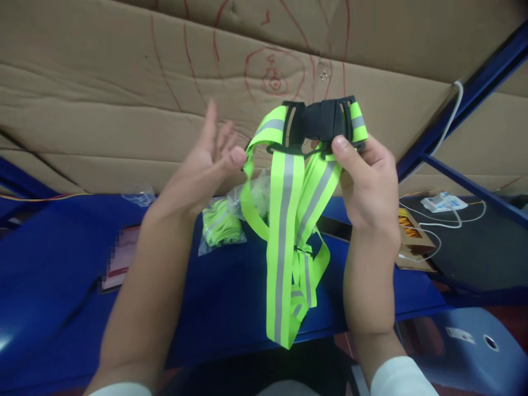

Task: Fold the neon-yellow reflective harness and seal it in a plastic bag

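Observation:
My right hand grips a neon yellow reflective harness just under its black plastic buckle, thumb pressed on the strap. The grey-striped straps hang down in loops over the blue table. My left hand is raised beside the harness with the palm up and fingers apart; its thumb tip touches the left strap but holds nothing.
A clear bag with another folded yellow harness lies on the table behind the straps. A pink-edged flat item lies left. White cables and a small white device sit right, near an orange-printed packet. A cardboard wall stands behind.

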The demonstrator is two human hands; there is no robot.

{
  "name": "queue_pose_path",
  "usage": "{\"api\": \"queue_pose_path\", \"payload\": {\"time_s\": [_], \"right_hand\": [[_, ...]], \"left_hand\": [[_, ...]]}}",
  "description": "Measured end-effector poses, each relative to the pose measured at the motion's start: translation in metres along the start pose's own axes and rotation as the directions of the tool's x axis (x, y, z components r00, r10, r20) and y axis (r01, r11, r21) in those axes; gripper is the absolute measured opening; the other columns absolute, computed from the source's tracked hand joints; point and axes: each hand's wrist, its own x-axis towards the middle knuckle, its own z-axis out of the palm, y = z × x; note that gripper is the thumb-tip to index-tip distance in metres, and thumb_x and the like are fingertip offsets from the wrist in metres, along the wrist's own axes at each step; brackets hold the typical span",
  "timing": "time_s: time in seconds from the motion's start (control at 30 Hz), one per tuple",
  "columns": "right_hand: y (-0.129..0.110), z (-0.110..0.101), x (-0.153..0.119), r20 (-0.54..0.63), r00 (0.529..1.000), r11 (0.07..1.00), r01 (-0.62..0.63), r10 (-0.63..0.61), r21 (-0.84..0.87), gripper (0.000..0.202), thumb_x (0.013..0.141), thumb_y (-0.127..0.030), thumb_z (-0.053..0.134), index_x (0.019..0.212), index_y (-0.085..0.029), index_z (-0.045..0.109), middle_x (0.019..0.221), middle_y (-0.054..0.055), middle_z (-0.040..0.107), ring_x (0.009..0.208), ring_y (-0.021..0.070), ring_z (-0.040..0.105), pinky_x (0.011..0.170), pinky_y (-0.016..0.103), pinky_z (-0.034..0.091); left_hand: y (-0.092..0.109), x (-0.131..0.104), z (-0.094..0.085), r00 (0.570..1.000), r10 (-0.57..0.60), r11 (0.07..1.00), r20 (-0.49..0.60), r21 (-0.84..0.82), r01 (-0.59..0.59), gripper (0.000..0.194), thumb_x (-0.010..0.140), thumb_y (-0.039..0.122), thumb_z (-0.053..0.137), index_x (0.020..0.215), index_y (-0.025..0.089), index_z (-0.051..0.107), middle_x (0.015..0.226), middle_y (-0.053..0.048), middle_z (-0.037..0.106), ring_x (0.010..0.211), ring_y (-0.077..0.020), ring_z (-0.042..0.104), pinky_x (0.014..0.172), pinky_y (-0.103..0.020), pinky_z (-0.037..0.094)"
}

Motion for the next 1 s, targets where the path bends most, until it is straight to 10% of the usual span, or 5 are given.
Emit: {"api": "queue_pose_path", "payload": {"time_s": [0.13,0.23,0.53,0.73,1.0], "right_hand": [[-0.005,0.006,-0.001,0.007,0.999,0.999,-0.031,0.031,0.013,0.034,0.089,-0.055,0.073,0.103,-0.025,0.069,0.104,0.002,0.073,0.104,0.0246,0.071,0.088,0.04,0.063],[-0.005,0.011,-0.003,0.018,0.999,1.0,-0.028,0.028,-0.001,0.033,0.092,-0.055,0.069,0.106,-0.024,0.068,0.099,0.001,0.073,0.1,0.0246,0.072,0.082,0.038,0.064],[0.011,0.031,-0.009,0.057,0.994,0.994,-0.096,0.098,-0.049,0.046,0.097,-0.066,0.053,0.13,-0.034,0.06,0.103,0.004,0.072,0.104,0.0277,0.074,0.073,0.037,0.066],[0.013,0.007,0.003,0.144,0.977,0.967,0.181,-0.156,-0.178,0.03,0.095,-0.047,0.068,0.122,-0.034,0.071,0.128,0.002,0.071,0.127,0.0281,0.064,0.111,0.045,0.053],[0.038,-0.011,0.013,0.305,0.918,0.799,0.376,-0.253,-0.469,0.032,0.097,-0.029,0.058,0.124,-0.035,0.074,0.143,0.002,0.064,0.138,0.0296,0.056,0.116,0.053,0.045]], "left_hand": [[0.016,-0.002,0.022,0.984,0.165,0.984,-0.065,-0.054,-0.168,0.08,0.078,0.068,0.077,0.146,0.035,0.055,0.153,-0.004,0.055,0.148,-0.0317,0.043,0.121,-0.043,0.038],[0.02,-0.008,0.046,0.989,0.032,0.985,0.145,-0.172,-0.006,0.074,0.074,0.048,0.089,0.139,0.025,0.061,0.141,-0.009,0.064,0.132,-0.0344,0.059,0.11,-0.045,0.049],[-0.01,-0.011,0.071,0.925,-0.221,0.827,0.308,-0.444,0.345,0.047,0.076,0.039,0.089,0.114,0.018,0.071,0.109,-0.01,0.077,0.1,-0.0294,0.076,0.092,-0.041,0.061],[-0.003,-0.009,0.062,0.858,-0.337,0.769,0.388,-0.412,0.488,0.032,0.083,0.035,0.083,0.102,0.012,0.071,0.081,-0.009,0.076,0.065,-0.0188,0.072,0.063,-0.029,0.061],[-0.008,-0.005,0.05,0.847,-0.316,0.739,0.428,-0.449,0.502,0.05,0.08,0.054,0.081,0.116,0.02,0.073,0.113,-0.009,0.078,0.104,-0.0288,0.075,0.086,-0.037,0.062]]}}
